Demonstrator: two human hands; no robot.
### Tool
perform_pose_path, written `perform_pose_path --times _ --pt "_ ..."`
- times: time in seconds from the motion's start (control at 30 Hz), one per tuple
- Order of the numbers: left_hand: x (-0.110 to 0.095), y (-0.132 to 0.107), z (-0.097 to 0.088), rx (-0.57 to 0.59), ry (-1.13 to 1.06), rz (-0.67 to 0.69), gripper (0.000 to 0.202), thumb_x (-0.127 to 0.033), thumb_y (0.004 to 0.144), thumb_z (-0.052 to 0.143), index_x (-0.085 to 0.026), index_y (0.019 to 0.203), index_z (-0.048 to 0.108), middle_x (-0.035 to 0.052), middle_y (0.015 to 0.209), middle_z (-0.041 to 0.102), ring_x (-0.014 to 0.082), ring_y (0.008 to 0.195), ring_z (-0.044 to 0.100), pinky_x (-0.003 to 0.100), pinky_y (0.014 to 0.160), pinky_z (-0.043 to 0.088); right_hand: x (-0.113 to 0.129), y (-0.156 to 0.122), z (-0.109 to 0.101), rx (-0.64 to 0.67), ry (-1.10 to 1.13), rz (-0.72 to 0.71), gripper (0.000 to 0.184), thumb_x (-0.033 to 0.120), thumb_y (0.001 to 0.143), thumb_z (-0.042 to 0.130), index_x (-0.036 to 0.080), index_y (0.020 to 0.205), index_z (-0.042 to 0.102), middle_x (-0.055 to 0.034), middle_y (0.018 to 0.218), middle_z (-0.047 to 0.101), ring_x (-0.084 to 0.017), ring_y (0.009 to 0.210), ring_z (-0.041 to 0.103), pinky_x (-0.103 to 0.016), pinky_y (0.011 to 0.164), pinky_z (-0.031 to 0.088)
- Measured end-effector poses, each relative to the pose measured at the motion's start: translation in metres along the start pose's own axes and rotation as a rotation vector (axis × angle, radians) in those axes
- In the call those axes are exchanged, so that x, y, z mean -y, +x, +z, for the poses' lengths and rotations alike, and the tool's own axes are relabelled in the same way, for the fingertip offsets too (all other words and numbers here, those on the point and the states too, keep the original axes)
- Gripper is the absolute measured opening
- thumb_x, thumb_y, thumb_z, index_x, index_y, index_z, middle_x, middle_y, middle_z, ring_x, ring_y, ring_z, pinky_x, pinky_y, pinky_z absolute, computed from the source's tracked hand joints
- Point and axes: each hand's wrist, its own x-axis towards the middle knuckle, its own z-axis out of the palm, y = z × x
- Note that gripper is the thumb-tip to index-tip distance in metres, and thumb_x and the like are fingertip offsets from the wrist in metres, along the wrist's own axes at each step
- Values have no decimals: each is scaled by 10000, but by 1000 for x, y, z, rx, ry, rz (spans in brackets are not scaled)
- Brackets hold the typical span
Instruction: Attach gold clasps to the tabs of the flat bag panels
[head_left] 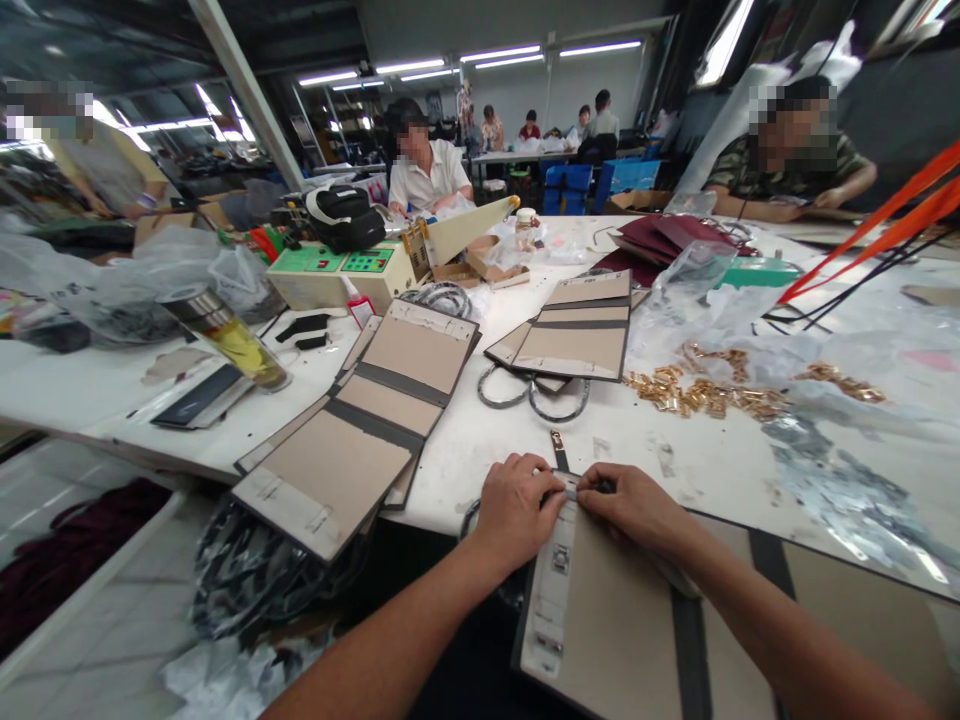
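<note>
A beige board panel [622, 610] with dark fabric bands lies at the table's front edge, metal fittings along its left strip. At its top corner, a short dark strap with a gold-coloured clasp [556, 440] sticks out beyond the edge. My left hand [517, 505] is closed there, thumb and fingertips pressed together at the strip. Opposite it, my right hand [630, 505] pinches with its fingertips almost meeting the left ones. Whatever small piece sits between the fingers is hidden. A dark corded handle shows partly beneath the panel's left side.
A stack of similar panels [390, 400] overhangs the table's front edge on the left; another stack [577, 325] lies ahead. Gold-coloured hardware [705, 395] and flat silver pieces [855, 500] are spread on the right. A bottle [232, 345] and a machine [345, 270] stand left. Several people work beyond.
</note>
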Motion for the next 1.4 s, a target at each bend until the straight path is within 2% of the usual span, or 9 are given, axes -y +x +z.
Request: perform_pose_path --times 0.17,0.33,0.57,0.63,0.73,0.87,1.07,1.27,1.4 --pt "1 2 0 9 -18 -18 61 -266 881 830 -265 932 796 19 1094 738 239 1044 646 404 897 473 -1 1 -2 50 50 -8 145 315 864 634 188 913 686 67 476 529 -98 385 477 -190 396 331" --pt "1 3 -2 42 -57 -48 59 -249 881 818 -266 936 803 25 1120 734 244 1078 646 408 944 476 -1 4 4 -25 -1 46 80 201 825 611 205 897 645 71 480 541 -116 363 496 -200 358 323" --pt "9 11 -17 254 -144 -239 422 -265 938 674 -179 1352 654 88 1206 726 246 1131 662 367 1008 493 1 4 6 -49 -24 41 82 140 812 609 207 844 644 65 423 521 -123 352 493 -200 358 325" --pt "11 21 -21 326 -134 -277 399 -319 933 666 -168 1302 678 78 1092 763 246 1002 701 350 901 521 1 3 6 -56 -28 37 90 132 813 610 205 848 650 63 418 520 -123 355 494 -199 366 326" --pt "9 39 -27 448 -126 -319 223 -370 880 706 -186 996 755 42 873 762 236 848 703 315 775 505 -1 3 7 -66 -37 33 93 134 819 603 204 849 657 57 408 519 -129 356 493 -207 372 327" --pt "4 57 -30 617 -188 -399 284 -363 827 747 -185 646 621 -2 597 635 213 712 686 277 681 492 -1 2 7 -67 -46 25 101 132 817 600 204 852 661 52 417 532 -135 355 496 -217 375 332" --pt "0 59 -25 791 -403 -629 240 -373 916 663 -191 781 585 -34 573 634 157 473 637 258 515 526 -1 2 7 -81 -58 15 90 140 820 605 204 848 662 54 426 532 -134 358 508 -219 390 335" --pt "3 59 -23 743 -486 -642 289 -295 879 717 -196 683 528 -64 489 542 120 410 579 185 382 312 1 0 6 -100 -62 -15 60 155 814 631 204 809 666 60 476 542 -119 392 521 -223 426 340" --pt "5 59 -21 715 -500 -648 282 -240 859 713 -194 648 532 -80 455 495 105 373 528 193 378 308 11 -14 -7 -214 36 -116 126 301 905 664 208 822 678 43 523 575 -127 468 520 -243 481 372"
